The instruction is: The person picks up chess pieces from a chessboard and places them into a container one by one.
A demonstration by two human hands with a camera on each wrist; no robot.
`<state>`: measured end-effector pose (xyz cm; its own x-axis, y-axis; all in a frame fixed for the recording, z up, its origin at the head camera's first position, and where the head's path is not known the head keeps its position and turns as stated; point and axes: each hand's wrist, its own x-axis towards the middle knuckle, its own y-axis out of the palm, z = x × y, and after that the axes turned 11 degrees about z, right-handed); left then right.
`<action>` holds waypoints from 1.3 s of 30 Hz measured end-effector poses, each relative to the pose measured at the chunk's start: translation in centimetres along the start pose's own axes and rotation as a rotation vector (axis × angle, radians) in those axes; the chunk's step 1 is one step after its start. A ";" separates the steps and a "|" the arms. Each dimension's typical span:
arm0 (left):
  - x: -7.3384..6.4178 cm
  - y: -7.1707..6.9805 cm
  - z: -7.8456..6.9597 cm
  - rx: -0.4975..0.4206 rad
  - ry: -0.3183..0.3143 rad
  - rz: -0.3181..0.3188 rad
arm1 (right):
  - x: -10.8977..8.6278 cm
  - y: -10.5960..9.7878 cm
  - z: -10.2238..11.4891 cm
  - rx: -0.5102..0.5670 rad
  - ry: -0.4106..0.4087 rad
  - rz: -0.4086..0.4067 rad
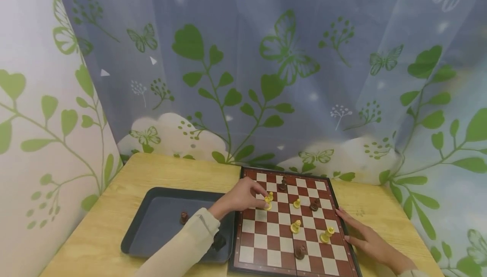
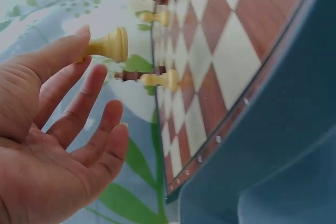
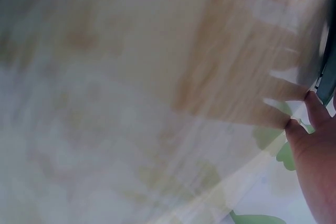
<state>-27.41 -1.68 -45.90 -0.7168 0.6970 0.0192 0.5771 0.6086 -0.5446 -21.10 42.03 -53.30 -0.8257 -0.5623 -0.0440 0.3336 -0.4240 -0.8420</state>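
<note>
A yellow chess piece [image 2: 111, 45] is pinched by its upper part between thumb and forefinger of the left hand [image 1: 242, 196], its base over the chessboard [image 1: 247, 255] near the left edge; the other 3 fingers are spread, slightly bent and hold nothing. The step looks like placing pieces, and the next move calls for lowering this base squarely without tipping the yellow pawn [image 2: 160, 80] standing just beyond. Further right, 3 yellow and 3 dark pieces stand about the board. The right hand [image 1: 367, 239] holds nothing, its fingers extended at the board's right edge, perhaps steadying it. Beside the left edge, the tray [image 1: 138, 230] carries more dark pieces.
</note>
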 end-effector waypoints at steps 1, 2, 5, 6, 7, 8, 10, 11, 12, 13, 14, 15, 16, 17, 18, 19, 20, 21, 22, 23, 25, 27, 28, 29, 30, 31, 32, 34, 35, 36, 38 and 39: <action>-0.1 -0.1 -0.2 -0.010 0.008 0.002 | 0.0 -0.1 0.0 0.004 -0.006 0.000; -0.3 -0.2 -0.3 -0.017 0.016 0.003 | 0.0 -0.1 0.0 0.012 -0.012 0.004; -0.7 -0.3 -0.6 -0.034 0.038 0.001 | 0.0 0.2 0.1 0.056 -0.025 0.008; -0.8 -0.3 -0.7 -0.040 0.048 -0.003 | 0.0 0.3 0.1 0.064 -0.029 0.006; -1.0 -0.4 -0.8 -0.052 0.059 -0.005 | 0.0 0.3 0.1 0.070 -0.032 0.002; -1.1 -0.5 -0.9 -0.064 0.069 -0.006 | 0.0 0.3 0.1 0.070 -0.033 -0.004; -1.4 -0.6 -1.2 -0.089 0.087 -0.004 | 0.1 0.4 0.1 0.060 -0.029 -0.009; -1.5 -0.7 -1.3 -0.093 0.095 -0.004 | 0.1 0.3 0.1 0.054 -0.027 -0.011; -1.6 -0.7 -1.4 -0.094 0.101 -0.002 | 0.1 0.3 0.1 0.046 -0.023 -0.012; -1.8 -0.8 -1.4 -0.096 0.105 0.001 | 0.1 0.3 0.1 0.040 -0.020 -0.011; -1.9 -0.8 -1.5 -0.093 0.107 0.002 | 0.1 0.4 0.1 0.035 -0.018 -0.011; -2.0 -0.8 -1.5 -0.091 0.106 0.003 | 0.1 0.4 0.1 0.031 -0.017 -0.010; -2.2 -0.8 -1.5 -0.087 0.105 0.002 | 0.1 0.4 0.1 0.027 -0.016 -0.011; -2.3 -0.8 -1.4 -0.086 0.105 0.001 | 0.1 0.4 0.1 0.022 -0.016 -0.011; -2.4 -0.8 -1.4 -0.091 0.104 0.000 | 0.1 0.4 0.1 0.020 -0.017 -0.012; -2.5 -0.8 -1.4 -0.094 0.105 0.000 | 0.1 0.4 0.0 0.020 -0.019 -0.012; -2.7 -0.8 -1.4 -0.097 0.108 -0.001 | 0.1 0.4 0.0 0.017 -0.019 -0.014; -2.8 -0.7 -1.3 -0.102 0.114 0.001 | 0.1 0.5 -0.1 0.011 -0.019 -0.015; -2.9 -0.7 -1.3 -0.100 0.118 0.002 | 0.1 0.5 -0.2 0.013 -0.026 -0.016; -3.0 -0.7 -1.3 -0.098 0.124 0.007 | 0.0 0.5 -0.2 0.019 -0.031 -0.017; -3.2 -0.6 -1.3 -0.098 0.134 0.016 | -0.1 0.4 -0.2 0.039 -0.047 -0.013; -3.4 -0.6 -1.2 -0.103 0.142 0.029 | -0.1 0.3 -0.1 0.052 -0.057 -0.011; -3.5 -0.6 -1.1 -0.104 0.148 0.035 | -0.1 0.2 0.0 0.063 -0.061 -0.008; -3.6 -0.6 -1.1 -0.109 0.156 0.041 | 0.0 0.2 0.0 0.061 -0.057 -0.008; -3.7 -0.6 -1.0 -0.113 0.160 0.046 | 0.0 0.2 0.0 0.062 -0.056 -0.007; -3.9 -0.7 -0.9 -0.115 0.165 0.050 | 0.0 0.1 0.1 0.058 -0.052 -0.008; -4.0 -0.7 -0.9 -0.117 0.171 0.053 | 0.1 0.1 0.2 0.054 -0.049 -0.010; -4.2 -0.8 -0.8 -0.119 0.177 0.059 | 0.0 0.2 0.2 0.055 -0.052 -0.012; -4.3 -0.8 -0.7 -0.120 0.178 0.059 | 0.0 0.2 0.2 0.058 -0.054 -0.013; -4.5 -0.8 -0.7 -0.122 0.174 0.058 | 0.0 0.2 0.2 0.068 -0.059 -0.015; -4.7 -0.9 -0.6 -0.127 0.169 0.050 | 0.1 0.2 0.3 0.076 -0.064 -0.014; -4.9 -0.9 -0.6 -0.131 0.166 0.045 | 0.1 0.2 0.3 0.074 -0.063 -0.013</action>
<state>-24.23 -5.43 -45.01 -0.6213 0.7708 0.1410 0.6605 0.6120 -0.4350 -20.99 41.73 -53.30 -0.8007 -0.5990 0.0030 0.3574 -0.4817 -0.8001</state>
